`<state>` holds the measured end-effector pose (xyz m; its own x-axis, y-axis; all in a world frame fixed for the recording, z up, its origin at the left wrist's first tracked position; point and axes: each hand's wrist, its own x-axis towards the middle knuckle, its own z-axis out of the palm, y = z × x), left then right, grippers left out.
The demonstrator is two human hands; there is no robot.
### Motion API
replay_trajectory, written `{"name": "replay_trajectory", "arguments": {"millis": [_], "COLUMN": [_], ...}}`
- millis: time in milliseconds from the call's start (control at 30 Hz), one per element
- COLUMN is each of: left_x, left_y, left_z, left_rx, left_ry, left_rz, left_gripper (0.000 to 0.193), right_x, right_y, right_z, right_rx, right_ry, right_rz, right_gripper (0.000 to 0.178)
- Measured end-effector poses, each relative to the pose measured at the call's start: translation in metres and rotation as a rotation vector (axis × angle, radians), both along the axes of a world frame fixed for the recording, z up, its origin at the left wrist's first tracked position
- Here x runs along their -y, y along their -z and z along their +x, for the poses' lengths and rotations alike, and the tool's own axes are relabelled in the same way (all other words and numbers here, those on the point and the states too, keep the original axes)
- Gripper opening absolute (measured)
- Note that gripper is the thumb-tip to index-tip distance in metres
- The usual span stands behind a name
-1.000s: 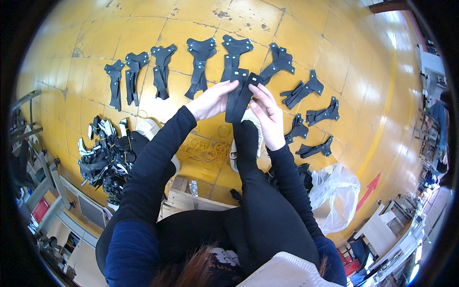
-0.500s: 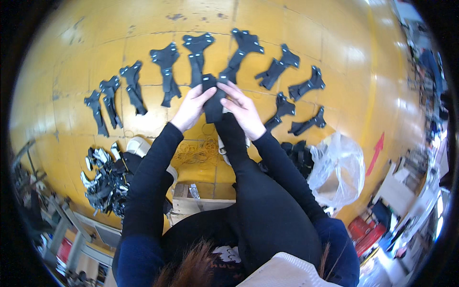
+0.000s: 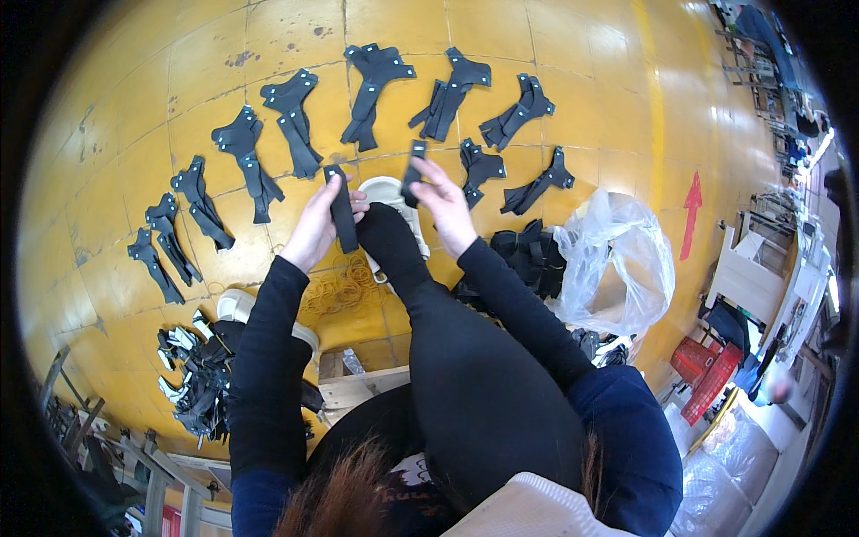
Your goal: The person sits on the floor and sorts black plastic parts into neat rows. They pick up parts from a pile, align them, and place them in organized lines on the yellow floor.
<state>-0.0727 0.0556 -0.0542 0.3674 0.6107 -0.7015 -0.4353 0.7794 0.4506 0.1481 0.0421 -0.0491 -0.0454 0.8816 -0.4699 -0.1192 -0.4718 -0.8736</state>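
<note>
"What did the left hand (image 3: 313, 224) have?"

"A long strap (image 3: 344, 222), black, with a pale tag near its top end. The thumb and fingers were closed on it, and it slanted a little off upright in the view."

"And the right hand (image 3: 445, 204)?"

"Partly curled, with a short strap (image 3: 413, 172) pinched at the fingertips. That one was blurred, so I couldn't tell which fingers gripped it. The two straps were apart, a pale shoe (image 3: 386, 186) showing between them."

"What lay around?"

"Ten black bundles (image 3: 365, 109) made an arc on the yellow floor (image 3: 586, 98), beyond and to both sides of the hands. Rubber bands (image 3: 344, 291) were scattered nearer the body, below the left hand. A black-and-white heap (image 3: 204, 380) sat at the left, and a clear bag (image 3: 617, 219) at the right, beside a dark pile (image 3: 535, 255)."
</note>
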Motion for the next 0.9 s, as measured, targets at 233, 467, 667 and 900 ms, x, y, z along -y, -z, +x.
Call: {"name": "replay_trajectory", "arguments": {"millis": [233,467,667,900], "left_x": [0.0,-0.001,0.004,0.008], "left_y": [0.003,-0.008,-0.01,-0.005], "left_z": [-0.007,0.0,0.012,0.02], "left_rx": [0.194,0.184,0.229,0.103], "left_ry": [-0.098,0.041,0.069,0.058], "left_rz": [-0.129,-0.098,-0.086,0.067], "left_gripper": [0.038,0.039,0.046,0.036], "right_x": [0.04,0.106,0.096,0.06], "right_y": [0.027,0.027,0.027,0.047], "right_z": [0.095,0.1,0.093,0.089], "right_rx": [0.142,0.194,0.265,0.316], "right_ry": [0.357,0.373,0.25,0.203], "right_rz": [-0.175,-0.421,-0.366,-0.101], "right_gripper": [0.051,0.044,0.045,0.05]}}
